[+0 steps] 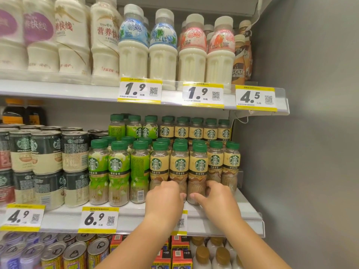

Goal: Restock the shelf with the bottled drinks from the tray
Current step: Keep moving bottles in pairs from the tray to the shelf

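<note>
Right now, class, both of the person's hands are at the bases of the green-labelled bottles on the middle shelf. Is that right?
Not quite. The head view shows the left hand and the right hand at the bases of the yellow-labelled bottles on the middle shelf. The green-labelled bottles stand to their left.

Side wall [314,133]: plain grey panel filling the right third of the frame from top to bottom, with a soft sheen.
Upper shelf [58,89]: white board across the upper middle, with a clear plastic rail [282,98] along its front edge carrying yellow-edged price tags [139,90].
Lower shelf [245,203]: white board across the lower middle, with the same kind of rail and tags.
Back panel [77,111]: pale, visible between the shelves, left of centre.
Thin white cord [242,119]: hangs beneath the upper shelf's right end.
Light: even, diffuse.
</note>
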Demonstrator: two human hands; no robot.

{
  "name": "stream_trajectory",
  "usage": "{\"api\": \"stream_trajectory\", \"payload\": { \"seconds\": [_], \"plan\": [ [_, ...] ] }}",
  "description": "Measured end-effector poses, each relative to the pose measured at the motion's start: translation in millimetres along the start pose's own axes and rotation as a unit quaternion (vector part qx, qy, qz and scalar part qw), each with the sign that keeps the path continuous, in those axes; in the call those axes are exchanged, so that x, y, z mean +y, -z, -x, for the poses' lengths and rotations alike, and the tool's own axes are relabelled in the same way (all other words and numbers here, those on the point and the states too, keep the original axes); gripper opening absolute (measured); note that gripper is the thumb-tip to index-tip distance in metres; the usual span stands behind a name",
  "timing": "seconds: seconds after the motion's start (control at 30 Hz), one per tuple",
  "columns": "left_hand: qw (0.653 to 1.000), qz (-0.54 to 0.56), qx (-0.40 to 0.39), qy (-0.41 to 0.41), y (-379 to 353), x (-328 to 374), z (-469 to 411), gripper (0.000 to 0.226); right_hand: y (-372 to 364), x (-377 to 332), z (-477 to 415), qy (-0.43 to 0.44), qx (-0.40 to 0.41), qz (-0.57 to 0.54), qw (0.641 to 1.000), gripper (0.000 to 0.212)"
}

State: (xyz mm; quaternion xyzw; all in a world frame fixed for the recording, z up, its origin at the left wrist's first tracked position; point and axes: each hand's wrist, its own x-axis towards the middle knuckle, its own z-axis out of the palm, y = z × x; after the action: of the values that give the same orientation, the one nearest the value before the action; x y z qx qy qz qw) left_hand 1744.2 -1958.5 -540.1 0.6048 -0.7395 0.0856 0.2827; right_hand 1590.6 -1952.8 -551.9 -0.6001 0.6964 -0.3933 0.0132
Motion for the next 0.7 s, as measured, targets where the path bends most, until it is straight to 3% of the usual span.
{"api": "stream_trajectory", "payload": {
  "seconds": [0.2, 0.4, 0.53, 0.7],
  "plan": [
    [0.999, -0.007, -0.033, -0.021, 9.5, -3.5, -2.0, 0.044, 6.3, -4.7, 2.4, -0.001, -0.019, 0.017, 1.0, 0.067],
    [0.99, -0.056, -0.029, -0.13, 28.7, -22.4, 12.0, 0.037, 22.6, -9.7, 11.6, 0.065, -0.027, 0.182, 0.981, 0.073],
    [0.973, -0.127, -0.015, -0.193, 38.1, -40.5, 31.9, 0.058, 31.3, -10.7, 26.9, 0.122, -0.013, 0.277, 0.953, 0.092],
    [0.971, -0.136, -0.055, -0.189, 36.6, -62.2, 72.3, 0.094, 32.9, -4.2, 64.6, 0.134, -0.011, 0.276, 0.952, 0.097]
  ]
}}
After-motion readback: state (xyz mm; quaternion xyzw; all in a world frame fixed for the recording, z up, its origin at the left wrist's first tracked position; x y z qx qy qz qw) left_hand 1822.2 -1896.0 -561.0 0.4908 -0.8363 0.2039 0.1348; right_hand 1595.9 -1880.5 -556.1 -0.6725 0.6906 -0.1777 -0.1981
